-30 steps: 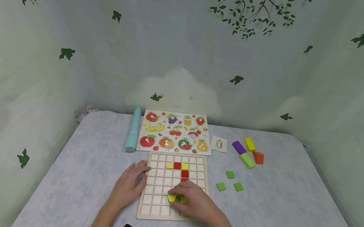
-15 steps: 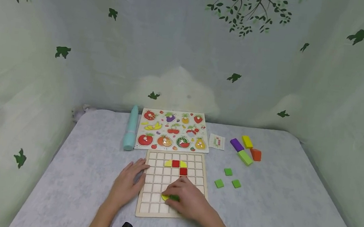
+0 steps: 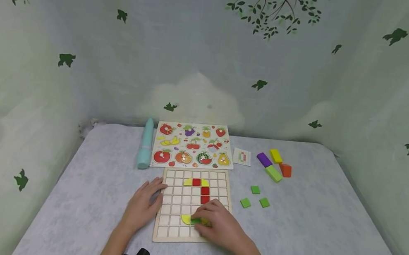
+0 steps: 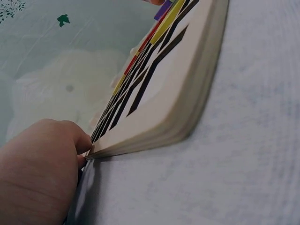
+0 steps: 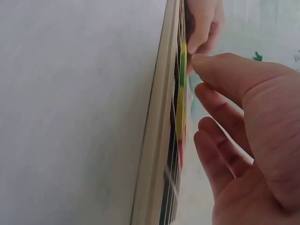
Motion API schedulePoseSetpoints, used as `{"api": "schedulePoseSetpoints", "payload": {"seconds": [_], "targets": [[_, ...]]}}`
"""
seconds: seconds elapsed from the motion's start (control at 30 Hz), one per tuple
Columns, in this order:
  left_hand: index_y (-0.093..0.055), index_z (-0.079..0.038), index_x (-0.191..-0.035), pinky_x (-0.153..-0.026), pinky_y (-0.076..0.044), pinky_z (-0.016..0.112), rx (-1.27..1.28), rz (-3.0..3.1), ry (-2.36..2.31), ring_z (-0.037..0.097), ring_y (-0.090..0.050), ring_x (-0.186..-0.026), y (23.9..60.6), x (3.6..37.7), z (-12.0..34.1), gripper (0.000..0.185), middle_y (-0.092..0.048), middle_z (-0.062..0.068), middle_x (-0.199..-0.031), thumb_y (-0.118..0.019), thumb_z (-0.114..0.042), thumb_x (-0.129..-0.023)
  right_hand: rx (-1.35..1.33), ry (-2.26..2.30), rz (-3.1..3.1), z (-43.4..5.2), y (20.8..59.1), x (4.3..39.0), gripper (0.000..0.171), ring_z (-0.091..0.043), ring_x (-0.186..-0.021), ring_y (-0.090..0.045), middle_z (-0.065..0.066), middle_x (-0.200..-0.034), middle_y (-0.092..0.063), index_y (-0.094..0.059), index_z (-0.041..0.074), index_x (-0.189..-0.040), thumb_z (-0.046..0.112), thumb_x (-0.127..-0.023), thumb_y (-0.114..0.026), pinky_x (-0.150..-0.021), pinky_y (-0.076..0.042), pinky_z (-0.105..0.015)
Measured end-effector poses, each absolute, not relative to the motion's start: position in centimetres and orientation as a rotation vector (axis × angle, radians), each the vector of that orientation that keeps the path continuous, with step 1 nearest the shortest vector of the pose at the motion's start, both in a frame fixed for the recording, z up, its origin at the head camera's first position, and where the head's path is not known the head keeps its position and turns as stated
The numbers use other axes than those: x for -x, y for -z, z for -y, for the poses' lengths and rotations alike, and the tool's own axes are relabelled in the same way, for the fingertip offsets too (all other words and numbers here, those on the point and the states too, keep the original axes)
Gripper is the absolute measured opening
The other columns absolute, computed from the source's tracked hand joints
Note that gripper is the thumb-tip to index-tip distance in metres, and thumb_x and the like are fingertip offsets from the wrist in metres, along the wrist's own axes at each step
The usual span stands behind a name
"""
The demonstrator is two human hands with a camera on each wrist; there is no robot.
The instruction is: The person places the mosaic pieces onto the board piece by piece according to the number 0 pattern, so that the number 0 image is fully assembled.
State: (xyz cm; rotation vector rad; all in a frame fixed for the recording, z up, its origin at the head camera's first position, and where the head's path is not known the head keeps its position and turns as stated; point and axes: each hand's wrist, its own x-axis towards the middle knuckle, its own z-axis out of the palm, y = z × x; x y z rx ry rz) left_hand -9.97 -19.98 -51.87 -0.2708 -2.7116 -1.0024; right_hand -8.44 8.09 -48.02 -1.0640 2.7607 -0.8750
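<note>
While under the right hand [image 3: 218, 224], yellow-green tiles [image 3: 191, 220] in a left-right row.

A pale wooden grid board [image 3: 178, 208] lies flat near the table's front edge, its square cells mostly bare, with yellow and red tiles [image 3: 200, 186] set near its far side and a green tile [image 3: 196, 221] between yellow pieces [image 3: 185, 218] in a lower row.

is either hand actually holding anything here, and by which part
Nothing is lifted. The right hand has its fingertips on the green tile in the grid board; the left hand rests against the board's left edge.
</note>
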Motion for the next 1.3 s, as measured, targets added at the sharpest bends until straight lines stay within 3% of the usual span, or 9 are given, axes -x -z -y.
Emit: {"api": "schedulePoseSetpoints", "payload": {"seconds": [0.27,0.53,0.77,1.0,1.3], "targets": [[-0.069,-0.004,-0.127,-0.125,-0.029,0.049,0.277,2.678,1.029,0.031,-0.049,-0.145,52.0,10.0,20.0,0.030,-0.058,0.015,-0.149,-0.065,-0.008,-0.098,0.909,0.954,-2.837,-11.7,48.2,8.4,0.019,-0.007,-0.109,-0.055,0.020,-0.110,-0.070,-0.080,0.029,-0.112,0.026,-0.093,-0.078,-0.093,-0.056,-0.033],[-0.071,-0.006,-0.127,-0.126,-0.028,0.051,0.265,2.689,1.064,0.031,-0.047,-0.146,51.9,9.8,20.1,0.029,-0.057,0.013,-0.150,-0.065,-0.008,-0.098,0.761,0.959,-3.021,-15.4,48.4,9.0,0.025,-0.005,-0.108,-0.058,0.020,-0.109,-0.071,-0.080,0.026,-0.109,0.020,-0.085,-0.086,-0.091,-0.058,-0.034],[-0.071,-0.008,-0.126,-0.126,-0.028,0.051,0.247,2.707,1.053,0.031,-0.048,-0.145,51.8,9.7,20.0,0.027,-0.057,0.013,-0.151,-0.065,-0.009,-0.099,0.589,0.936,-3.141,-17.1,48.5,9.6,0.033,-0.012,-0.105,-0.059,0.011,-0.110,-0.073,-0.079,0.021,-0.112,0.015,-0.081,-0.089,-0.088,-0.058,-0.039],[-0.071,-0.010,-0.125,-0.125,-0.029,0.049,0.247,2.708,1.054,0.030,-0.048,-0.145,52.1,9.7,20.2,0.026,-0.057,0.011,-0.151,-0.065,-0.010,-0.099,0.334,0.853,-3.164,-17.7,49.3,10.1,0.038,-0.022,-0.111,-0.062,-0.001,-0.116,-0.073,-0.076,0.016,-0.118,0.018,-0.082,-0.088,-0.097,-0.055,-0.045],[-0.072,-0.012,-0.124,-0.125,-0.029,0.050,0.246,2.702,1.045,0.030,-0.048,-0.145,52.0,9.7,20.1,0.026,-0.058,0.010,-0.150,-0.066,-0.011,-0.099,0.297,0.868,-3.169,-18.5,50.4,10.4,0.036,-0.027,-0.111,-0.065,-0.006,-0.119,-0.072,-0.076,0.014,-0.117,0.016,-0.083,-0.087,-0.094,-0.056,-0.049]]}}
